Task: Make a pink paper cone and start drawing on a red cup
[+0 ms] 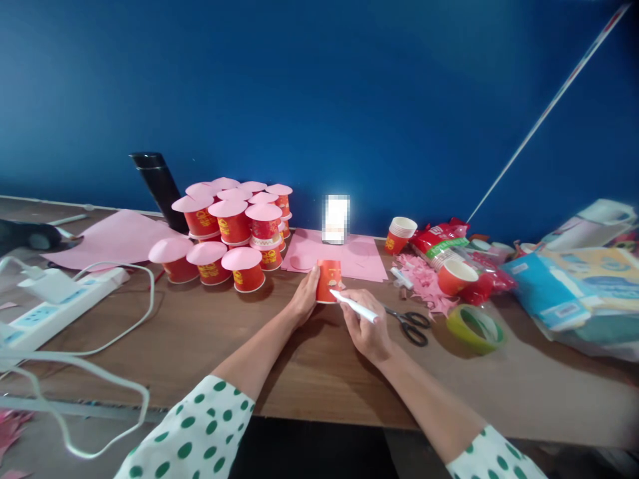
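A red paper cup [329, 279] stands upside down on the wooden table [309, 372], at the near edge of a pink paper sheet [359, 259]. My left hand [305, 296] grips the cup's left side. My right hand [367, 327] holds a white pen [355, 307] with its tip against the cup's base on the right. Both hands are closed on what they hold.
Several red cups with pink paper lids [234, 229] are stacked to the left. Scissors [412, 324], a green tape roll [474, 328], pink scraps [424, 276], loose cups [399, 234] and packets lie right. A power strip [47, 309] with cables lies far left. A black flask [157, 186] leans behind.
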`<state>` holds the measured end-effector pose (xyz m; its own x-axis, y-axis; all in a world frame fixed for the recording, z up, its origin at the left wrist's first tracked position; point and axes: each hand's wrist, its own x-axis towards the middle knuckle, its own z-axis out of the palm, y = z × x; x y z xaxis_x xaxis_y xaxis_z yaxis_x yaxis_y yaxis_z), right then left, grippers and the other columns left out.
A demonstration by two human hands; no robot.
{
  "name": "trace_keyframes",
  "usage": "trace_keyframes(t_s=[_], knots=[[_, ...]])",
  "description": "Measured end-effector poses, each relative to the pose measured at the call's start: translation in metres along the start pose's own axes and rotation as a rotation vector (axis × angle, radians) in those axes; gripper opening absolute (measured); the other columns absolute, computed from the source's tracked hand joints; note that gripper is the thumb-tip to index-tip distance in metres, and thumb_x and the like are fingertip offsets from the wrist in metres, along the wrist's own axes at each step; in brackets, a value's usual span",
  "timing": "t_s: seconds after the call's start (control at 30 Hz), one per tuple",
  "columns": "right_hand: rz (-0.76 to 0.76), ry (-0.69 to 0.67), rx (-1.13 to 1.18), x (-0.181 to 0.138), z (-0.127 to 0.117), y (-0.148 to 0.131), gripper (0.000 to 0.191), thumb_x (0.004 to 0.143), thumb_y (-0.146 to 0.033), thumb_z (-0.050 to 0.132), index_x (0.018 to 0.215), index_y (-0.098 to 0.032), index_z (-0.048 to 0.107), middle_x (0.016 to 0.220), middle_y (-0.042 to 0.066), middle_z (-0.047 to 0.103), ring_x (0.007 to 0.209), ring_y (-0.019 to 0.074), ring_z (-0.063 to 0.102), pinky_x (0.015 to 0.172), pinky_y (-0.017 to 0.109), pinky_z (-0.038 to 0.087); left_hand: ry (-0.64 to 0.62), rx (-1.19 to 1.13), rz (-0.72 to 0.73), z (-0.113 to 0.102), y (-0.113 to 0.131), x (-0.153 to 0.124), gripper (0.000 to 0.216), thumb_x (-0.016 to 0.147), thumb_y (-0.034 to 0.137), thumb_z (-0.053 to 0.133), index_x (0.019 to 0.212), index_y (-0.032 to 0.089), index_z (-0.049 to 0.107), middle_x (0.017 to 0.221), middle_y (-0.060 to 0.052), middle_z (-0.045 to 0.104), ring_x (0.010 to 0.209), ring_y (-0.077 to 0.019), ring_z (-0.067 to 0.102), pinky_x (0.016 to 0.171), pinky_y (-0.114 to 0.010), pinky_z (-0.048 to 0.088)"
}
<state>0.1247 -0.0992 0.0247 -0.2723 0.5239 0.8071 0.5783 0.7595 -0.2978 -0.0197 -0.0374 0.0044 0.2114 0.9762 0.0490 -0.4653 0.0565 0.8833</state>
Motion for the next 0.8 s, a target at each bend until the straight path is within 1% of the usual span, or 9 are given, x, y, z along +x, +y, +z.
trace_keyframes(t_s=[0.37, 0.5, 0.8], knots=[[-0.026, -0.006, -0.014, -0.0006, 0.0008, -0.0001, 0.015, 0.088, -0.012, 0.047, 0.099, -0.017, 0.057, 0.088, 0.009, 0.065, 0.081, 0.0205, 0.060, 0.072, 0.036, 0.051, -0.015, 0.005, 0.000, -0.0020, -0.0021, 0.0008, 0.055, 0.081, 0.060, 0.046, 0.094, 0.010, 0.067, 0.087, -0.013, 0.071, 0.084, -0.0257, 0.066, 0.077, -0.036, 0.050], [-0.031, -0.022, -0.014, 0.0003, 0.0002, -0.0014, 0.013, 0.088, -0.013, 0.046, 0.096, -0.017, 0.056, 0.085, 0.009, 0.064, 0.079, 0.0201, 0.059, 0.073, 0.036, 0.050, 0.009, 0.013, 0.000, -0.0016, -0.0017, 0.0009, 0.055, 0.080, 0.060, 0.046, 0.095, 0.011, 0.066, 0.086, -0.012, 0.072, 0.085, -0.0264, 0.066, 0.077, -0.037, 0.050], [-0.027, -0.060, -0.024, -0.0019, 0.0004, -0.0020, 0.010, 0.088, -0.013, 0.046, 0.094, -0.018, 0.052, 0.080, 0.008, 0.062, 0.073, 0.0193, 0.056, 0.067, 0.035, 0.048, 0.035, 0.056, 0.001, -0.0006, -0.0007, -0.0002, 0.057, 0.079, 0.062, 0.046, 0.096, 0.012, 0.066, 0.087, -0.012, 0.072, 0.084, -0.0265, 0.066, 0.077, -0.037, 0.049]])
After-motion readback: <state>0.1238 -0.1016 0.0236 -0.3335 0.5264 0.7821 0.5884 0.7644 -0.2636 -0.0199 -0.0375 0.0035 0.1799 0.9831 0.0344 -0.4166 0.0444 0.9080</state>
